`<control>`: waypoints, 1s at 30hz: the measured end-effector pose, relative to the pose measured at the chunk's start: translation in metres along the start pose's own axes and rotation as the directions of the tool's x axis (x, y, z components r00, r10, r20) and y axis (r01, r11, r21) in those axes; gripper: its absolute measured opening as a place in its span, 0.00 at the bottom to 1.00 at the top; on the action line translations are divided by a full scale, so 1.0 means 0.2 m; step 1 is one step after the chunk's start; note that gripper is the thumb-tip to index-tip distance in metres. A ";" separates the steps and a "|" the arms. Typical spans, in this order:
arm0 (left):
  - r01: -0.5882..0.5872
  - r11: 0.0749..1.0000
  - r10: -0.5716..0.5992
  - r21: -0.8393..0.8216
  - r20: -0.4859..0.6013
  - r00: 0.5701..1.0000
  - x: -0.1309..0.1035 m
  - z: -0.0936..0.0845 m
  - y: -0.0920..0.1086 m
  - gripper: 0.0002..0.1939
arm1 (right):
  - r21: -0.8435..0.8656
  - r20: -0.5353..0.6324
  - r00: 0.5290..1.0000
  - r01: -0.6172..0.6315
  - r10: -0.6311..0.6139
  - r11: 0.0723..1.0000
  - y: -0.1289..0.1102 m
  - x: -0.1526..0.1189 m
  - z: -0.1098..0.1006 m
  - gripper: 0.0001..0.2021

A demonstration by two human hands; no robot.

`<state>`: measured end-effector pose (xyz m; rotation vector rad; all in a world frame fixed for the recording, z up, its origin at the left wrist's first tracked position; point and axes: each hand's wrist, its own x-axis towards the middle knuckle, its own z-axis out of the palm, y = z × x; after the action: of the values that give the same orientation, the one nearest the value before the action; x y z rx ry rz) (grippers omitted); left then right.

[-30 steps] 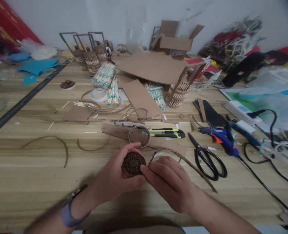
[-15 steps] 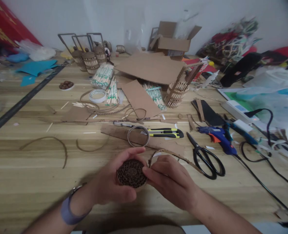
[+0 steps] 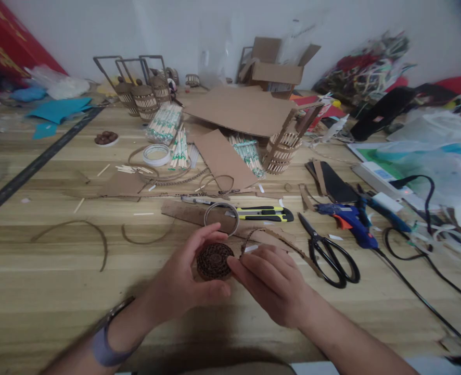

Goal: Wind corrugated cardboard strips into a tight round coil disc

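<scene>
A round brown coil of corrugated cardboard (image 3: 214,261) rests in my left hand (image 3: 187,273), with the thumb below it and the fingers curved round its left and far sides. My right hand (image 3: 275,284) pinches at the coil's right edge, where a thin cardboard strip (image 3: 289,242) arcs away to the right towards the scissors. Just beyond the coil, a grey ring (image 3: 221,219) lies partly on a flat cardboard piece (image 3: 191,214). A yellow and black utility knife (image 3: 265,213) is behind my right hand.
Black-handled scissors (image 3: 330,255) and a blue glue gun (image 3: 349,221) with its cable lie to the right. Further back are a tape roll (image 3: 156,155), cardboard sheets (image 3: 240,109), bundled sticks (image 3: 179,148) and a small stick bucket (image 3: 283,151). Loose curved strips (image 3: 74,224) lie left.
Both hands and the coil have shifted slightly away from me, the coil also a little to the right. The strip's near loop has moved with my right hand.
</scene>
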<state>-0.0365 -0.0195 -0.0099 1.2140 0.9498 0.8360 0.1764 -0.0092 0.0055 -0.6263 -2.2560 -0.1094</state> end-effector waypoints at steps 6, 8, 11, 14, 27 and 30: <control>0.019 0.999 -0.019 0.049 -0.005 1.000 -0.01 0.04 0.03 0.38 | 0.053 0.013 1.000 0.004 -0.005 0.999 -0.03 0.00 -0.01 0.09; 0.001 1.000 -0.001 -0.008 0.031 1.000 -0.02 0.04 0.03 0.38 | 0.109 0.018 0.999 -0.040 0.039 0.993 -0.03 -0.01 -0.01 0.08; -0.016 0.990 0.031 -0.144 0.106 0.994 -0.02 0.03 0.01 0.39 | 0.190 0.026 0.992 -0.128 0.126 0.973 -0.03 -0.04 0.00 0.08; -0.026 0.961 0.078 -0.275 0.180 0.981 -0.03 0.03 0.00 0.39 | 0.291 0.040 0.973 -0.228 0.226 0.929 -0.02 -0.06 0.03 0.06; -0.041 0.983 0.049 -0.182 0.039 0.998 -0.01 0.03 0.00 0.39 | 0.076 -0.045 0.998 -0.048 0.051 0.996 -0.01 -0.03 0.01 0.07; 0.000 0.995 -0.008 -0.096 -0.084 0.996 -0.01 0.05 0.00 0.38 | -0.016 -0.021 1.000 -0.010 0.010 1.000 -0.01 -0.01 0.00 0.08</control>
<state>-0.0273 -0.0247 -0.0087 1.1008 0.9687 0.9257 0.1771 -0.0125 0.0040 -0.6419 -2.2333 -0.1291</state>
